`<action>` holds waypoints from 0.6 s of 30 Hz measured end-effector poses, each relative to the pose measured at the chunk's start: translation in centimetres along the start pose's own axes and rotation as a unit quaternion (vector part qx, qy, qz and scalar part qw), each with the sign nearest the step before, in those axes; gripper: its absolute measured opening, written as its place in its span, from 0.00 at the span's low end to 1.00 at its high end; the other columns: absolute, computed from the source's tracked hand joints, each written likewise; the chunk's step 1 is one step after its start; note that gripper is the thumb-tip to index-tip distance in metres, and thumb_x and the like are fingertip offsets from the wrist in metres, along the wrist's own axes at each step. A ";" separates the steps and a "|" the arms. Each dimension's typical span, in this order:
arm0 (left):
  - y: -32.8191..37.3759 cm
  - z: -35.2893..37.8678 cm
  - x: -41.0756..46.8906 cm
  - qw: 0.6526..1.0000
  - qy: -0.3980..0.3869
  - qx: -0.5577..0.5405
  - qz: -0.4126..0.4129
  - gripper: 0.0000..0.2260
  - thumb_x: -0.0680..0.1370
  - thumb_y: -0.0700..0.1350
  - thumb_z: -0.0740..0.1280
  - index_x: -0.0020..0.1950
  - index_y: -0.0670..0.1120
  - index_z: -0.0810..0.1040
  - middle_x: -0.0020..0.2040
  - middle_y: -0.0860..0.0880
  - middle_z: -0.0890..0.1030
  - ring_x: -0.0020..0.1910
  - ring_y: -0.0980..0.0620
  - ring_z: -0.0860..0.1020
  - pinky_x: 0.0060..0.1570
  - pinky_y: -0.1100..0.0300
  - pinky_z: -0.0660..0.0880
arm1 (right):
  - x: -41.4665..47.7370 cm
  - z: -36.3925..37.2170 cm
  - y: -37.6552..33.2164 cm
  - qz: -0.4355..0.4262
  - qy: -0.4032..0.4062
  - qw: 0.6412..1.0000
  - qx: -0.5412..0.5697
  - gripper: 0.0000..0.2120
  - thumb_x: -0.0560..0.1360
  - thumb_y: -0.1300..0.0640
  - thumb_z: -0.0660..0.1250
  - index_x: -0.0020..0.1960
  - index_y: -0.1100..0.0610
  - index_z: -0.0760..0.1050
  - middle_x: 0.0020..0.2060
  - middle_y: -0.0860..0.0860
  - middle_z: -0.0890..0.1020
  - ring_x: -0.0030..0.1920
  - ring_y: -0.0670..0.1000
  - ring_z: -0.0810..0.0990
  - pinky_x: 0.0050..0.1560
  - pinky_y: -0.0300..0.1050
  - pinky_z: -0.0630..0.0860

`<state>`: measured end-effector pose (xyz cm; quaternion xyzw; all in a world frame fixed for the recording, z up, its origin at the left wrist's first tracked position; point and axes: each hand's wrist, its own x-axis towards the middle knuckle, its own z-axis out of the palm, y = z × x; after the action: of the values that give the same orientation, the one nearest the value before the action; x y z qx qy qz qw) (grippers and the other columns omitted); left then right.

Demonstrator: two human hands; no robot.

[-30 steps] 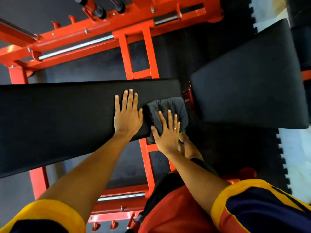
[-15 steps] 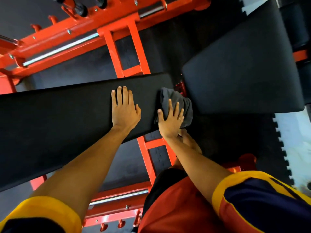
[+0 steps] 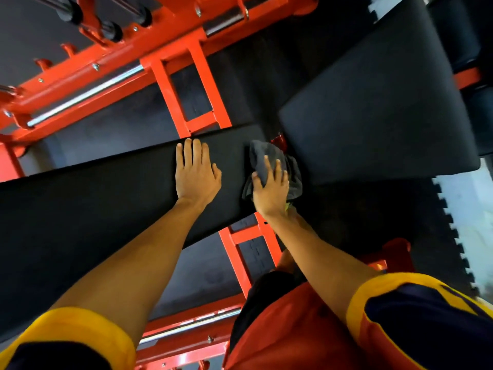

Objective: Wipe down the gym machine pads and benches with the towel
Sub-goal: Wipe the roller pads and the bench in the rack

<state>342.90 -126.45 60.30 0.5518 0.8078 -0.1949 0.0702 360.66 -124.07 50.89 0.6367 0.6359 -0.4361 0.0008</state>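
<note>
A long black bench pad point(image 3: 93, 204) runs from the left edge to the middle of the view. My left hand point(image 3: 196, 173) lies flat on it with straight fingers. At the pad's right end a dark grey towel point(image 3: 262, 156) is bunched over the edge. My right hand point(image 3: 270, 186) presses on the towel with fingers spread, thumb at the towel's left side. A second, wider black pad point(image 3: 378, 113) stands just right of the towel, apart from the first pad by a narrow gap.
The orange steel frame point(image 3: 197, 84) of the machine crosses behind and under the pads, with chrome rods point(image 3: 88, 94) at the upper left. Black interlocking floor mats point(image 3: 373, 222) lie below. A pale floor strip point(image 3: 469, 214) shows at the right edge.
My right hand has slid the towel rightward along the bench pad to its end, where the towel now hangs over the edge. My left hand has stayed flat on the pad.
</note>
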 end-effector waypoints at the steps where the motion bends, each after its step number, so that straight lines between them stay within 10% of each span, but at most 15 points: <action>1: 0.1 0.1 0.0 1.000 -0.006 0.007 0.000 0.27 0.80 0.50 0.59 0.76 0.37 0.65 0.76 0.35 0.67 0.77 0.36 0.63 0.78 0.40 0.55 | -1.2 0.5 0.1 -0.060 0.008 0.998 -0.020 0.31 0.83 0.37 0.52 0.83 0.48 0.59 0.83 0.56 0.58 0.82 0.64 0.53 0.81 0.62 0.51; 8: 0.3 0.4 0.2 1.000 -0.021 0.017 0.006 0.28 0.81 0.50 0.57 0.79 0.37 0.62 0.80 0.36 0.62 0.81 0.38 0.56 0.79 0.40 0.50 | 2.1 0.2 -2.0 -0.214 -0.038 0.973 -0.081 0.32 0.81 0.39 0.51 0.83 0.46 0.56 0.83 0.54 0.56 0.82 0.65 0.51 0.80 0.65 0.51; 15: 0.6 0.3 0.5 1.000 -0.005 -0.024 -0.011 0.28 0.76 0.48 0.58 0.75 0.37 0.68 0.77 0.37 0.66 0.78 0.37 0.62 0.79 0.39 0.53 | 4.8 -1.6 -0.1 -0.007 -0.058 0.998 -0.024 0.34 0.83 0.39 0.57 0.84 0.43 0.48 0.84 0.53 0.53 0.82 0.62 0.54 0.81 0.60 0.51; 18: 1.1 -0.1 1.9 0.998 -0.028 -0.044 -0.023 0.31 0.74 0.49 0.62 0.76 0.39 0.67 0.76 0.38 0.68 0.76 0.36 0.63 0.79 0.40 0.52 | 1.6 -0.9 -1.3 -0.050 -0.071 0.996 -0.032 0.31 0.85 0.45 0.59 0.84 0.44 0.51 0.84 0.54 0.48 0.83 0.64 0.44 0.81 0.62 0.44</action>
<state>343.24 -124.45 59.55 0.5240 0.8258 -0.1757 0.1125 359.77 -122.05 51.32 0.5716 0.6786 -0.4591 0.0443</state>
